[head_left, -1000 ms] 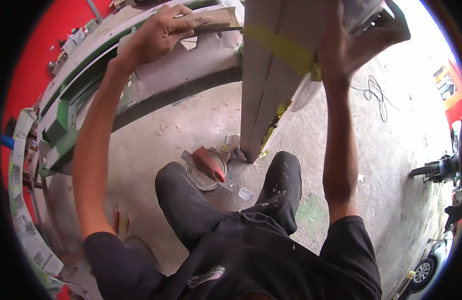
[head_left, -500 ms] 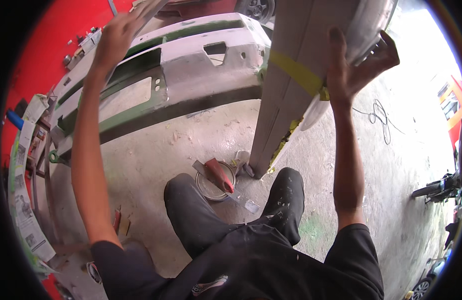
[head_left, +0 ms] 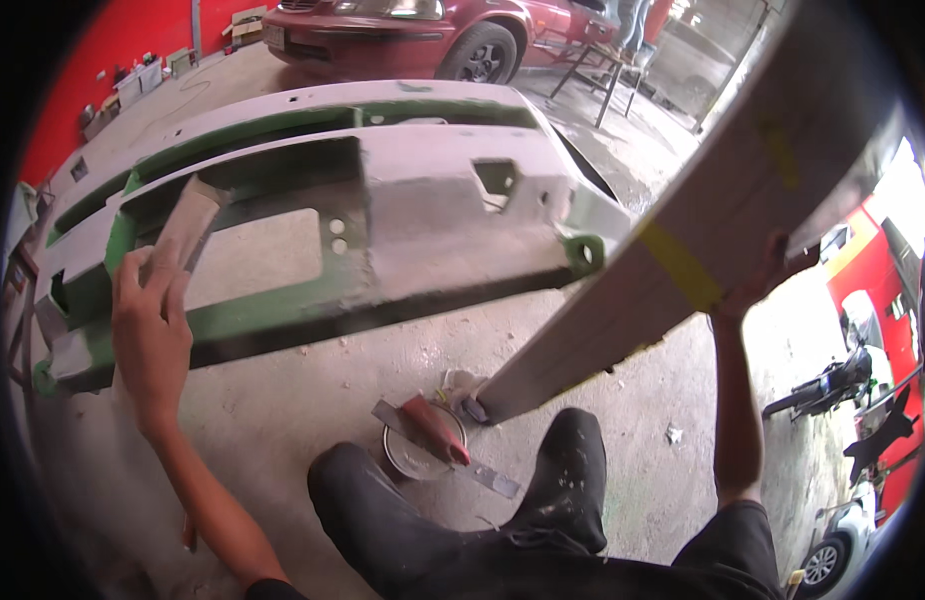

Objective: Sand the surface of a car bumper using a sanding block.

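My left hand (head_left: pixel 153 335) is closed around a flat, pale strip like a sanding board (head_left: pixel 188 228). I hold it over the near left part of a big white-and-green bumper (head_left: pixel 438 165). On the right, a long grey panel (head_left: pixel 623 290) with yellow tape (head_left: pixel 680 267) across it leans up from the floor by my knees. My right hand (head_left: pixel 751 285) grips the panel's right edge; its fingers are partly dark and blurred. Between my knees sits a round tin (head_left: pixel 393 462), with a metal scraper (head_left: pixel 495 481) and a folded red piece (head_left: pixel 433 432) across its top.
A dark red car (head_left: pixel 383 42) stands beyond the bumper. Someone's legs (head_left: pixel 633 25) show on a metal stand (head_left: pixel 591 75) at the back. A motorcycle (head_left: pixel 833 380) is off to the right, with a white car (head_left: pixel 843 535) nearer. Crumpled scraps lie by the panel's foot.
My left hand has come down and toward me with the strip. The panel's upper end has swung right and its tilt is greater; my right hand has moved right and down with it.
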Motion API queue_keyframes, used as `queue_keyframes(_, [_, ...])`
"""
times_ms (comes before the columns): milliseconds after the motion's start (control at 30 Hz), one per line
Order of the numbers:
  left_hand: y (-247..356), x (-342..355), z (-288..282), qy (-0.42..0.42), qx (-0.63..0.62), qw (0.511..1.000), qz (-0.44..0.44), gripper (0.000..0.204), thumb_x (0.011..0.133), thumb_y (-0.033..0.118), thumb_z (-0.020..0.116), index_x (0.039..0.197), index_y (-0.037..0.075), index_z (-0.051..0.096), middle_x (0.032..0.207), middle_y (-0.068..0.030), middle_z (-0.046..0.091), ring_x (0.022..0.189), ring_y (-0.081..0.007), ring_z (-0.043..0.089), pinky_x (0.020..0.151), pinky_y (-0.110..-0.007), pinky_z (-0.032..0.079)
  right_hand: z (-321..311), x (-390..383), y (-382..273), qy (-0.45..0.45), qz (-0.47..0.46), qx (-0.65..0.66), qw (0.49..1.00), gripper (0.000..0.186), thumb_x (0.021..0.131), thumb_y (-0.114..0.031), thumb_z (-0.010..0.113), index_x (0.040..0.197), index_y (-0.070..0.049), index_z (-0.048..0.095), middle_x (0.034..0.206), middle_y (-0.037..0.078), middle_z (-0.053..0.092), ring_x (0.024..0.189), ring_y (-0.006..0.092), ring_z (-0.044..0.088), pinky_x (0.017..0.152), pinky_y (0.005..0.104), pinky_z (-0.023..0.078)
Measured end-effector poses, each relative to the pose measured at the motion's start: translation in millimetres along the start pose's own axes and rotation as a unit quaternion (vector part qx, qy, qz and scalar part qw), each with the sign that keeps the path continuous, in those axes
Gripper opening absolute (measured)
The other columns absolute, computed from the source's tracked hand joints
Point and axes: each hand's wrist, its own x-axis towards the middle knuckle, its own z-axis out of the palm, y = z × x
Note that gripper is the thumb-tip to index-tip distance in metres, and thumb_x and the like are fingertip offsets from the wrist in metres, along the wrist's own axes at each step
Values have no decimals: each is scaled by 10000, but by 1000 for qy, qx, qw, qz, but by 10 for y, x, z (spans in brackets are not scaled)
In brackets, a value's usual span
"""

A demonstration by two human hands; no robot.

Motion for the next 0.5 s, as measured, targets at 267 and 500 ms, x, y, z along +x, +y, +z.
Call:
queue_keyframes(267, [-50, -89, 112, 55, 58, 996, 23, 429, 875, -16, 655, 1274, 125, 718, 1186, -167, 608, 1117, -362, 598, 921, -442, 513, -221, 366, -160, 56, 56, 75, 994, 697, 980, -514, 580, 1360, 70, 559, 1255, 193, 653, 1129, 323, 647, 1007, 449, 505])
queue_keyframes(500, [-626, -341, 465, 21, 39, 998, 37, 333, 1010, -19, 530, 1318, 7, 654, 1349, -185, 632, 1251, -331, 598, 1070, -393, 457, -302, 405, -231, 20, 34, -10, 999, 500, 1001, -379, 588, 1263, 47, 611, 1143, 150, 689, 1025, 269, 680, 927, 406, 536])
